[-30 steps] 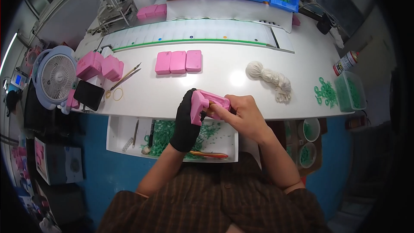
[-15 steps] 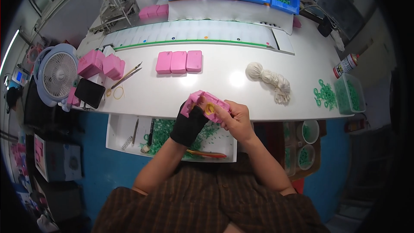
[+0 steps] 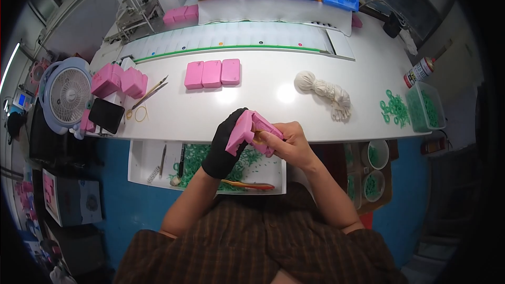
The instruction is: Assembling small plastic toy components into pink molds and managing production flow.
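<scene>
The left hand [image 3: 223, 150], in a black glove, and the bare right hand [image 3: 288, 142] hold a pink, soft-looking block mould [image 3: 247, 131] between them, just above the near edge of the white surface [image 3: 273, 108] and over the shallow white tray of small green rings [image 3: 210, 153]. A second ago the pink piece sat closed and flatter between the hands; now it is tipped up and spread into two halves, the gloved grip clamped on the left half and the bare fingers [image 3: 274, 135] pinching the right half, which suggests the mould is being opened to reach what is inside. Three matching pink rectangular blocks [image 3: 212, 73] lie in a row farther back, untouched, with a bundle of white cord [image 3: 322, 88] to their right and an orange-handled tool [image 3: 247, 184] in the tray.
</scene>
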`<state>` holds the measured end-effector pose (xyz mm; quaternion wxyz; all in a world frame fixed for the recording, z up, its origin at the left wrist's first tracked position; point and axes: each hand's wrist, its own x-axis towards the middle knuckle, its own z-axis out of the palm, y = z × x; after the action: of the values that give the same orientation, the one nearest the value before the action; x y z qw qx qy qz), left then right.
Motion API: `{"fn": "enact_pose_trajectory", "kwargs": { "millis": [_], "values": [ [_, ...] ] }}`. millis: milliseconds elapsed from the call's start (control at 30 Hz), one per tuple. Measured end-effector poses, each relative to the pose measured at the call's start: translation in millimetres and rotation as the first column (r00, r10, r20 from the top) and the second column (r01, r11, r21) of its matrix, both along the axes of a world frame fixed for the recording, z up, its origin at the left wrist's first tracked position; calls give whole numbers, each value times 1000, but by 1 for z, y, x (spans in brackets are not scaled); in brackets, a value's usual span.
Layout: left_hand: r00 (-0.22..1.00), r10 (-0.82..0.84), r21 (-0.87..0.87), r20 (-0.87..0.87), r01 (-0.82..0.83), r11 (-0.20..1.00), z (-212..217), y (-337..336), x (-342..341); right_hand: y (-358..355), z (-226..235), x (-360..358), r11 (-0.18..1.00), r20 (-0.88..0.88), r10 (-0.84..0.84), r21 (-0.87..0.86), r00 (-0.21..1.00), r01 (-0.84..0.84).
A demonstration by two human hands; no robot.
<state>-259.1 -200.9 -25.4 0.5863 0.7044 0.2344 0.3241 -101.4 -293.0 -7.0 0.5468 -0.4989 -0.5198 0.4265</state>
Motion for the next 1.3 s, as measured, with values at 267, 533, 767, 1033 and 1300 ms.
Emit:
{"fn": "enact_pose_trajectory", "kwargs": {
  "millis": [267,533,767,1033,1300],
  "values": [
    [980,-54,-431,190,132,893,-24,-3,2,-5,-14,-8,996,-426,50,-44,903,-76],
    [982,186,-91,31,-182,979,1,1,7,8,-8,-2,940,94,-239,-227,966,255],
    [973,226,-120,51,-219,968,8,-9,13,7,-17,-11,899,458,-435,275,775,342],
    [943,320,-63,95,-315,947,2,-8,20,13,-16,-25,875,378,-476,293,794,385],
    [988,150,-108,29,-146,983,-2,-9,16,19,-30,-10,971,-282,-238,-89,930,221]
  ]
}}
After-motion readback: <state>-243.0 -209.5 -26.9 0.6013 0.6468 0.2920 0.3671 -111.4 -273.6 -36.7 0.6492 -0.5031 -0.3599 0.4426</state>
